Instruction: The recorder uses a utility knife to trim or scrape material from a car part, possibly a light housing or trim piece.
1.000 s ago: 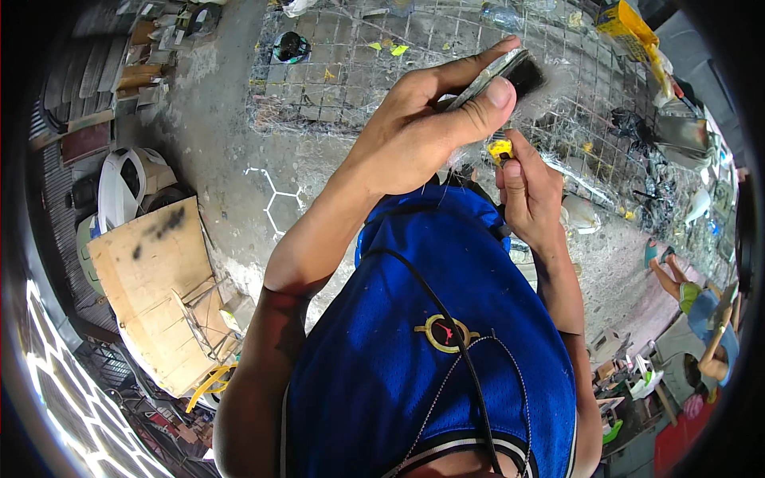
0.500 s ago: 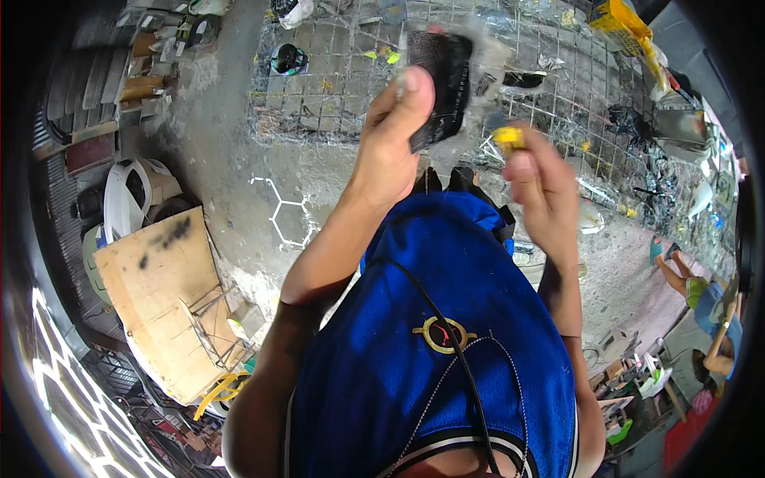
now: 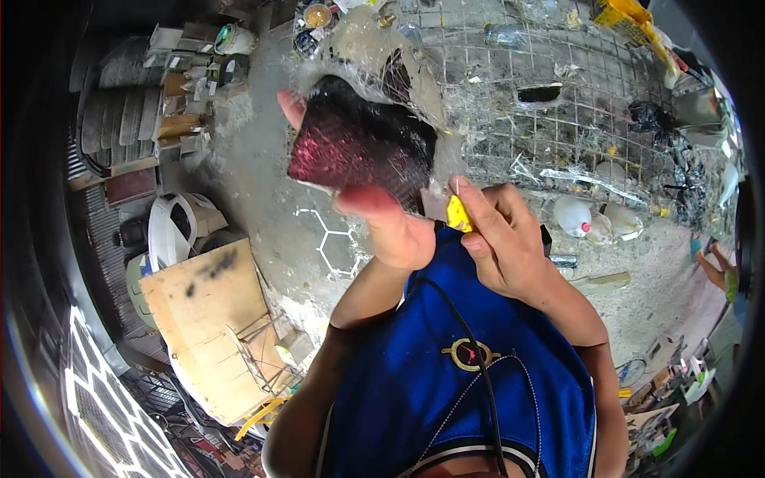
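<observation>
My left hand (image 3: 392, 227) is closed around a dark, glossy rectangular panel (image 3: 362, 143) with a reddish sheen. The thumb lies along its near edge and fingertips show past its left side. A ragged, see-through flange with stringy bits seems to stick out from the panel's far and right edges. My right hand (image 3: 510, 247) pinches a short yellow-handled scraper (image 3: 458, 213). Its flat grey blade meets the panel's lower right corner, close to my left hand; whether it is under the edge cannot be made out.
Wire mesh (image 3: 550, 119) with scraps covers the floor ahead. A plastic bottle with a red cap (image 3: 572, 217) lies at right. A stained wooden board (image 3: 211, 319) leans at left, near a white car part (image 3: 171, 231). A yellow crate (image 3: 621, 20) stands far right; another person's legs (image 3: 713, 259) show at right.
My left hand has turned the panel from nearly edge-on to show its broad glossy face. My right hand has come left and nearer, bringing the scraper blade to the panel's corner.
</observation>
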Demonstrator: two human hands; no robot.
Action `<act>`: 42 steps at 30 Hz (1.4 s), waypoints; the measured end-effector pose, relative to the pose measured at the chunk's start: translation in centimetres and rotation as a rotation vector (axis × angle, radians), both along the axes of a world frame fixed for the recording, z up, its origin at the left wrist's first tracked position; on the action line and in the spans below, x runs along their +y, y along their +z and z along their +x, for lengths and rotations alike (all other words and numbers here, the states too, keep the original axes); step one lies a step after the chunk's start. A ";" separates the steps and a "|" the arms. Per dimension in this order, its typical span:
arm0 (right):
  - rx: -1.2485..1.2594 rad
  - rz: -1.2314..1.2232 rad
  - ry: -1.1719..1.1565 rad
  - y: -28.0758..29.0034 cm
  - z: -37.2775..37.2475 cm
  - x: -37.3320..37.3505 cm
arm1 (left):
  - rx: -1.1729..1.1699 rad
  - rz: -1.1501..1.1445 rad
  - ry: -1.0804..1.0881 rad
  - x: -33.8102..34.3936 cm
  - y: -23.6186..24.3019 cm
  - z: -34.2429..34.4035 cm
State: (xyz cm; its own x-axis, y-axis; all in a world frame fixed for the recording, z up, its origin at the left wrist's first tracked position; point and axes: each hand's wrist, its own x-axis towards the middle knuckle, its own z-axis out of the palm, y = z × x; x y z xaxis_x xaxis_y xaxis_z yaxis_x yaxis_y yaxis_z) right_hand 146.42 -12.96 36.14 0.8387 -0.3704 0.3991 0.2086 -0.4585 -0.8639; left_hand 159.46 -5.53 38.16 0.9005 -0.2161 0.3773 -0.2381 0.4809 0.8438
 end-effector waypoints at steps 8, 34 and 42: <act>-0.075 -0.155 -0.177 -2.7 2.0 0.7 | -1.034 0.807 0.437 2.8 -1.9 0.3; 0.065 -0.125 -0.180 -2.0 2.3 0.2 | -0.539 0.591 0.140 3.1 -1.3 1.1; 0.060 -0.147 -0.156 -3.0 3.0 -0.6 | 0.014 0.185 -0.058 0.4 0.3 0.7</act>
State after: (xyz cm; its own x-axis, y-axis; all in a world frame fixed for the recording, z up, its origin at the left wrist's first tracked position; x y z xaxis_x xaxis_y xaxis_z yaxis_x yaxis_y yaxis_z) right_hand 149.39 -13.60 33.14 0.7999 -0.4389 0.4094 0.0752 -0.6034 -0.7939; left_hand 160.13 -5.17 38.49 0.8895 -0.3324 0.3135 -0.2019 0.3297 0.9223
